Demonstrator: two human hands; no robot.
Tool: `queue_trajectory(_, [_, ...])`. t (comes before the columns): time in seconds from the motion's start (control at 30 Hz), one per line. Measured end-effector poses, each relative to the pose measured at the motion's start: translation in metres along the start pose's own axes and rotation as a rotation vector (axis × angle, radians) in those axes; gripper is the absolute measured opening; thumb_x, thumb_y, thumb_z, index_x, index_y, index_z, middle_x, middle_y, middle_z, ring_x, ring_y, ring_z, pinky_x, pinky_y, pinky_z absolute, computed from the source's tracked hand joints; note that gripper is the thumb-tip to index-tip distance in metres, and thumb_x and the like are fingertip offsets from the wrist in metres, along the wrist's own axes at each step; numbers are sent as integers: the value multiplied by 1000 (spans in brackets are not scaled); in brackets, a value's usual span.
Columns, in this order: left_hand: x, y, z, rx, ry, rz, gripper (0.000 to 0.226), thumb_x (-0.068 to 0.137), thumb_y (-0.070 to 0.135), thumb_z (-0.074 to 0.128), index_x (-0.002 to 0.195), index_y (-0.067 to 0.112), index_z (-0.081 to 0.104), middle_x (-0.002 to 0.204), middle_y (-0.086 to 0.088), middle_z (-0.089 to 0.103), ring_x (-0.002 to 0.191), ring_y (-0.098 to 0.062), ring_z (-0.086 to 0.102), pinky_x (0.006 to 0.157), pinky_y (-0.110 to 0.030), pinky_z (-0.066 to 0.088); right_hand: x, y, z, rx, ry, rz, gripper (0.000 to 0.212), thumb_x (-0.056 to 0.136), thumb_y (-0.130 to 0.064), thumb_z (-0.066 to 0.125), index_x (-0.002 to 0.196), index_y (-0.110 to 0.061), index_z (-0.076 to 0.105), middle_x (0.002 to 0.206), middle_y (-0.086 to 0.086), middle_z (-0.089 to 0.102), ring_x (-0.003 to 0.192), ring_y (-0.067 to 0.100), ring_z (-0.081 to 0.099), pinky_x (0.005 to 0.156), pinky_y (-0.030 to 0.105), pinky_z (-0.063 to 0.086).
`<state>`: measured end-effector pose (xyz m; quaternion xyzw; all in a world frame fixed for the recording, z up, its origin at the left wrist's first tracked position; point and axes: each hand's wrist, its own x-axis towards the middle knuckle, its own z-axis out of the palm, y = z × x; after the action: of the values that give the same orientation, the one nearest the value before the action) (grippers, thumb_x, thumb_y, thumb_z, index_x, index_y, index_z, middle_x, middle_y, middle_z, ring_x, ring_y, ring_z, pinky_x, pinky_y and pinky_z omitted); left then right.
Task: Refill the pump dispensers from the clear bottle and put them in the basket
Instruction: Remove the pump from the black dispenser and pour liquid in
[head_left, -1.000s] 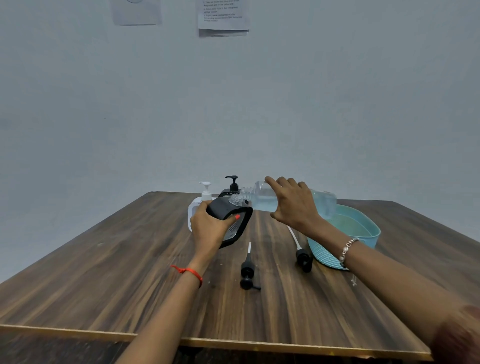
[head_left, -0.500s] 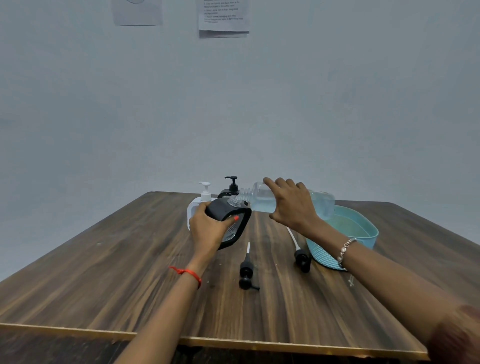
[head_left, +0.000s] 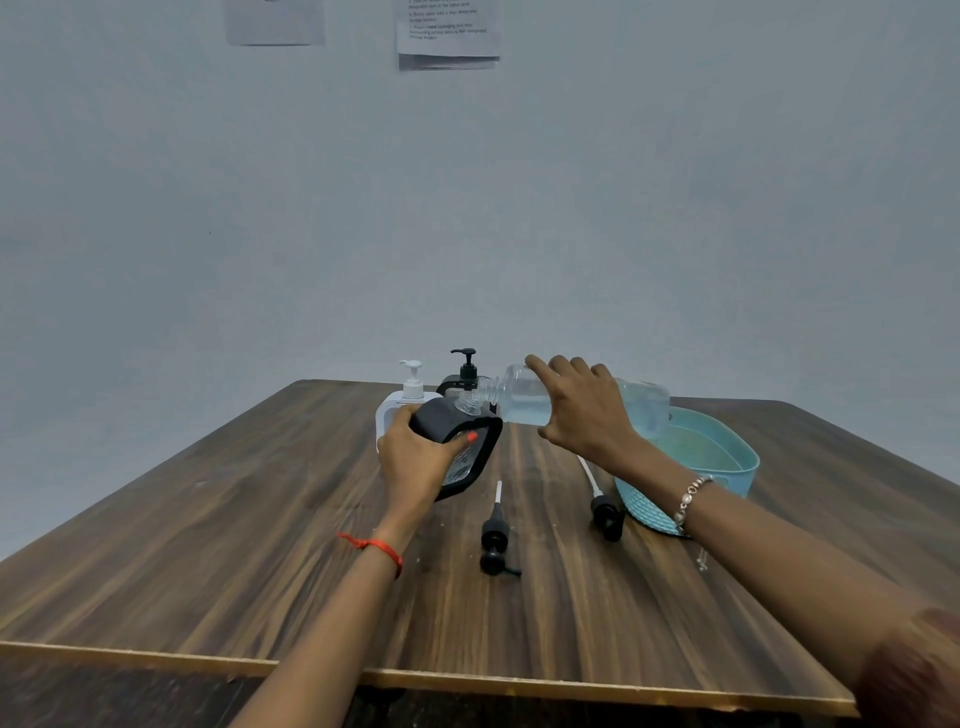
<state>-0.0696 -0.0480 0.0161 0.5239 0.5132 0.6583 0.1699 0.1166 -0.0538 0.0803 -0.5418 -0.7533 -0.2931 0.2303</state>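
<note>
My left hand (head_left: 415, 457) grips a black dispenser (head_left: 467, 452) with its pump off, tilted toward the right above the table. My right hand (head_left: 582, 410) holds the clear bottle (head_left: 519, 397) on its side, its open neck meeting the dispenser's mouth. Pale liquid fills part of the bottle. Two loose black pump heads with tubes lie on the wood, one (head_left: 496, 535) in the middle and one (head_left: 605, 509) beside the basket. A white dispenser (head_left: 410, 395) and a second black dispenser (head_left: 465, 371) stand behind my left hand. The turquoise basket (head_left: 727, 462) sits at the right.
The wooden table (head_left: 260, 545) reaches to its front edge near me and ends at a pale wall behind. Papers (head_left: 447, 34) hang high on that wall. A small metal item (head_left: 702, 560) lies on the table under my right forearm.
Both hands, the tilted black dispenser and the clear bottle hold nearly the same pose throughout. No clear movement shows.
</note>
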Motion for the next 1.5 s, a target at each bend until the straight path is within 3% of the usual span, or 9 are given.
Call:
queue_trajectory(0.9, [0,-6,-2,-25,1,-35,61,53,27,90,106,15,62,101,-5,69,92,-21,66,83,-42,55,1,-3,-2,-21,-22,-28,71,69,-15,68,134,-16,40,110,10,58,96,31,54,79,37,40])
queue_trajectory(1.13, [-1,-4,-3,-25,-2,-35,60,55,25,90,106,13,62,100,-6,69,92,-22,65,81,-39,55,2,-4,-2,-25,-30,-31,73,69,-17,69,135,-16,38,110,10,57,96,31,54,79,37,40])
queue_trajectory(1.27, [-3,-2,-3,-34,-11,-36,58,55,24,90,104,13,61,100,-5,68,91,-20,64,76,-29,52,5,-6,-2,-2,-34,-23,74,68,-19,70,135,-16,37,109,9,57,95,30,53,78,38,40])
queue_trajectory(1.5, [0,-3,-5,-68,1,-57,58,54,22,91,103,12,63,97,-4,68,89,-20,65,75,-29,52,10,-10,-3,131,-22,29,77,64,-27,72,133,-17,39,107,7,58,93,28,55,71,33,38])
